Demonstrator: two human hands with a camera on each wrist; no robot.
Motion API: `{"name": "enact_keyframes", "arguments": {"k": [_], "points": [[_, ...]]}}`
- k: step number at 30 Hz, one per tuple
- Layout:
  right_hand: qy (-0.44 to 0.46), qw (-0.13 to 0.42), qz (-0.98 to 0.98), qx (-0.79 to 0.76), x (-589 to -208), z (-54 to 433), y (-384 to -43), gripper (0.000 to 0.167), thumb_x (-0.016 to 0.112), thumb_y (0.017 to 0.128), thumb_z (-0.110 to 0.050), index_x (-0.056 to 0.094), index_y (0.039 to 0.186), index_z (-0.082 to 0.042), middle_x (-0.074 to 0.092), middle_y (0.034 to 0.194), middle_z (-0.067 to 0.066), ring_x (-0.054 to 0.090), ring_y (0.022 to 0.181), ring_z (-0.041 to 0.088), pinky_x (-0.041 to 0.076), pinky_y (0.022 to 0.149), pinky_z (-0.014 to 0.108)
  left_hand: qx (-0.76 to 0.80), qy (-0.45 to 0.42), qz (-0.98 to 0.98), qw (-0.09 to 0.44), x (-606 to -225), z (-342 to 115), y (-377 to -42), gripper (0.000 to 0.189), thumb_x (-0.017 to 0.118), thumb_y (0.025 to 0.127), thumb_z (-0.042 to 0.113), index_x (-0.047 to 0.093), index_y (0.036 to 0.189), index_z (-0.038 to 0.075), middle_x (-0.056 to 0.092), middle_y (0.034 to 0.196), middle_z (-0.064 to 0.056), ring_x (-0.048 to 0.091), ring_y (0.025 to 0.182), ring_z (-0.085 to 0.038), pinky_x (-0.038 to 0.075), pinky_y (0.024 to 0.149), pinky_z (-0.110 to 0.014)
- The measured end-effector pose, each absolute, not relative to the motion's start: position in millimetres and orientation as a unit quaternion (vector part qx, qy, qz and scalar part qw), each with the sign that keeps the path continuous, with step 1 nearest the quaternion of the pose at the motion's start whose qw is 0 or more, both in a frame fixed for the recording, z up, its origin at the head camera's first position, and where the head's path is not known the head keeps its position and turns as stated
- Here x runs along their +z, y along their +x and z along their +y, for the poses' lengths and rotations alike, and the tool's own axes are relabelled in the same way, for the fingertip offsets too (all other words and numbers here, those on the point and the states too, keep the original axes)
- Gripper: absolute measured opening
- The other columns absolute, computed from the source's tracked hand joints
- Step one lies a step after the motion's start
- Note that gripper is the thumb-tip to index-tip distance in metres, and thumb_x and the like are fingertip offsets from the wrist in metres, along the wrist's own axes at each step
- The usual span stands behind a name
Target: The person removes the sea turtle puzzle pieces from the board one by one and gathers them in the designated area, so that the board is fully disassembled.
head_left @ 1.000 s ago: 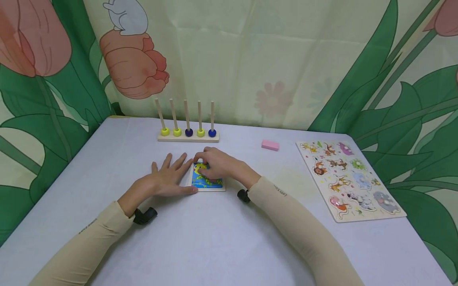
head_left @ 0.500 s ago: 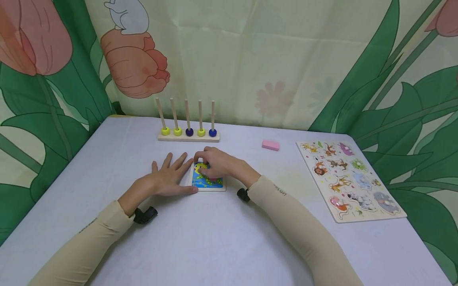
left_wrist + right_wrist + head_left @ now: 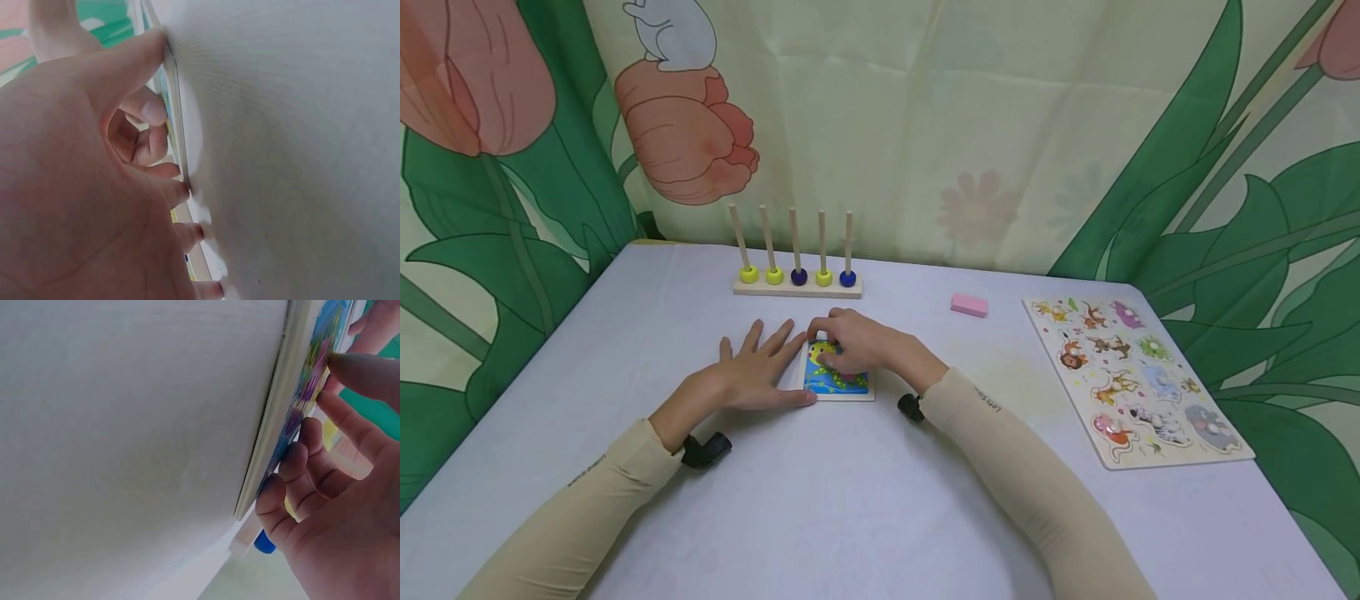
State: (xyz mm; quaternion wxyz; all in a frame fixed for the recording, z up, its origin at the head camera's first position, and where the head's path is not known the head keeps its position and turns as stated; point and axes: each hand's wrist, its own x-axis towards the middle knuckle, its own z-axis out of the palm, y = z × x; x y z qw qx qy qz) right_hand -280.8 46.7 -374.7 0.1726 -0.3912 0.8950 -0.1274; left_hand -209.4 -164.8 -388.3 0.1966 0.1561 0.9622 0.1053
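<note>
A small picture puzzle [image 3: 837,387] in a pale wooden frame lies on the white table, its picture blue and yellow. My left hand [image 3: 748,379] rests palm down with fingers spread. Its thumb and forefinger touch the puzzle's left edge, as the left wrist view also shows. Over the upper part of the puzzle is my right hand [image 3: 861,342], fingers bent. In the right wrist view, the right thumb and fingertips [image 3: 290,459] rest against the picture [image 3: 312,378]. Whether they pinch a separate piece is not visible. The right hand covers part of the picture.
Behind the hands stands a wooden peg rack [image 3: 797,289] with yellow and dark blue beads. A pink block [image 3: 969,305] lies right of it. Farther right is an animal peg puzzle board [image 3: 1075,392]. A printed curtain [image 3: 880,125] hangs behind the table.
Both hands stay in place on the puzzle. The whole head view has shifted very slightly; no object has visibly moved on the table.
</note>
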Motion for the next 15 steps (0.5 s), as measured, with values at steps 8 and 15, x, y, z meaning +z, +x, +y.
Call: {"name": "enact_keyframes", "arguments": {"k": [8, 15], "points": [[-0.393, 0.184, 0.891, -0.135, -374.5, 47.1, -281.9, 0.043, 0.064, 0.1, -0.024, 0.058, 0.143, -0.019, 0.062, 0.127, 0.012, 0.056, 0.114, 0.025, 0.052, 0.107, 0.045, 0.107, 0.16, 0.962, 0.192, -388.2, -165.4, -208.3, 0.107, 0.053, 0.093, 0.081, 0.011, 0.172, 0.021, -0.002, 0.181, -0.013, -0.006, 0.162, -0.059, 0.0, 0.113, -0.092], [-0.389, 0.195, 0.888, -0.147, -374.1, 47.3, -282.9, 0.044, 0.064, 0.1, -0.023, 0.057, 0.143, -0.018, 0.062, 0.128, 0.012, 0.055, 0.115, 0.024, 0.051, 0.108, 0.045, 0.104, 0.158, 0.963, 0.192, -387.8, -164.6, -208.3, 0.107, 0.053, 0.093, 0.08, 0.011, 0.172, 0.022, -0.002, 0.181, -0.012, -0.005, 0.162, -0.059, 0.0, 0.113, -0.092]]}}
